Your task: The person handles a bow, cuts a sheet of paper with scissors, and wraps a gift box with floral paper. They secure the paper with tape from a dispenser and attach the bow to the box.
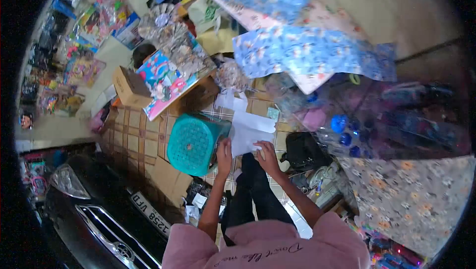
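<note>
A sheet of white paper is held out in front of my body, above the tiled floor. My left hand grips its left edge, close to the green plastic stool. On the other side, my right hand has its fingers bent at the paper's lower right edge. Another white piece of paper lies just beyond the sheet.
A cardboard box and a colourful low table stand ahead to the left. A black bag lies on the right. Blue patterned fabric is ahead. A black car is at lower left.
</note>
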